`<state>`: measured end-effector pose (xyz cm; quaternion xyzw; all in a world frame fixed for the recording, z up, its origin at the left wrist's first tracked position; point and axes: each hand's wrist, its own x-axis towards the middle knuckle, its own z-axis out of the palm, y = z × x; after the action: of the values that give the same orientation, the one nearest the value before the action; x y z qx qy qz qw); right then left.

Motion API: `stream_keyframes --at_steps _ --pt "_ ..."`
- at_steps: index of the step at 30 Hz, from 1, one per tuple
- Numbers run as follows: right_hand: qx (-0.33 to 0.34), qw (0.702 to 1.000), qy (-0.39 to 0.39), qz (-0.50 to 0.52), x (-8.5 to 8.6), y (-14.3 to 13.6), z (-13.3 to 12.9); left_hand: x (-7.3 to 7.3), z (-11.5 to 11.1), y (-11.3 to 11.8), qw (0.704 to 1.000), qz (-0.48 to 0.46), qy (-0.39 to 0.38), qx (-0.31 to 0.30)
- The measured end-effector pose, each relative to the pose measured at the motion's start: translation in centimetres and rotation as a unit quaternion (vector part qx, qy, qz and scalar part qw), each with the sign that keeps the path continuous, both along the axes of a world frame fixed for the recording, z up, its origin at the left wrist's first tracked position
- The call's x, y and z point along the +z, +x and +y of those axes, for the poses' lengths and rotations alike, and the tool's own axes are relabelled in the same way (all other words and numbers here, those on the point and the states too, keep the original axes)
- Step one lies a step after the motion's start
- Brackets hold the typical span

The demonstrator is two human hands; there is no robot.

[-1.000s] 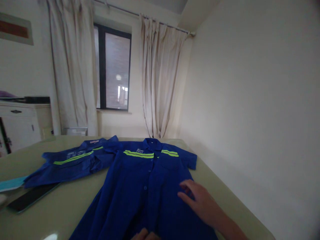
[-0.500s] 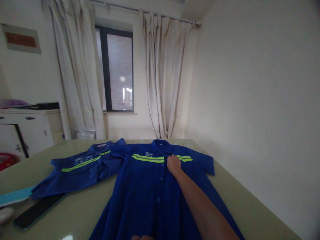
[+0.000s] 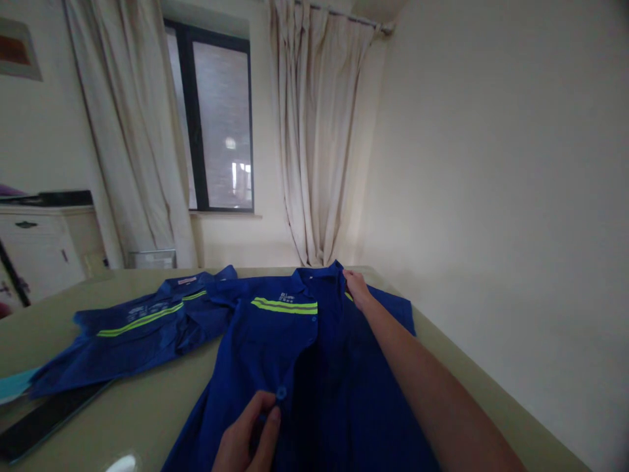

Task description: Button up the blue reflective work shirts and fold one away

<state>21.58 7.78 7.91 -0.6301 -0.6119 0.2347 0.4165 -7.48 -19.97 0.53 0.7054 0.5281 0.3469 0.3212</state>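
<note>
A blue short-sleeved shirt [image 3: 255, 347] with yellow-green reflective stripes lies spread on the table, its collar at the far side. Its front is parted, showing the dark inside. My right hand [image 3: 354, 287] is closed on the right front edge near the collar, lifting that flap. At the bottom centre my left hand [image 3: 253, 432] pinches the left front edge beside a button [image 3: 281, 393]. The shirt's hem is out of view.
Another blue striped shirt [image 3: 147, 328] lies on the left of the table [image 3: 147, 419], partly over a black flat object [image 3: 49, 416]. A light-blue mask-like item [image 3: 14, 385] is at the left edge. A wall stands on the right, curtains and a window behind.
My right hand has drawn the right front flap up and outward, opening the shirt. My left hand has come up into view and taken hold of the left front edge. The view has shifted slightly right.
</note>
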Motion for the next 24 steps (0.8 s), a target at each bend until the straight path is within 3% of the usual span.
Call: stream_keyframes --at_steps 4,7,12,17,20,24 --pt "0.082 0.996 -0.030 0.005 -0.3 -2.1 -1.1 -0.5 0.9 1.5 0.976 0.141 -0.062 -0.152" --pt "0.112 0.992 -0.040 -0.048 -1.1 -3.0 -3.5 -0.1 1.0 1.4 0.956 0.215 -0.052 -0.191" --pt "0.082 0.983 -0.017 -0.162 -2.6 -4.1 -10.2 1.7 1.7 2.3 0.960 0.240 0.101 -0.099" --pt "0.103 0.926 -0.007 -0.364 -5.4 -5.9 -17.3 1.5 6.7 5.7 0.941 0.316 0.120 -0.027" --pt "0.085 0.925 -0.005 -0.371 -7.3 -6.3 -18.2 0.2 10.2 6.9 0.928 0.348 0.131 0.014" --pt "0.075 0.940 0.015 -0.332 -8.6 -5.8 -15.4 -0.9 13.6 7.2 0.926 0.350 0.142 0.003"
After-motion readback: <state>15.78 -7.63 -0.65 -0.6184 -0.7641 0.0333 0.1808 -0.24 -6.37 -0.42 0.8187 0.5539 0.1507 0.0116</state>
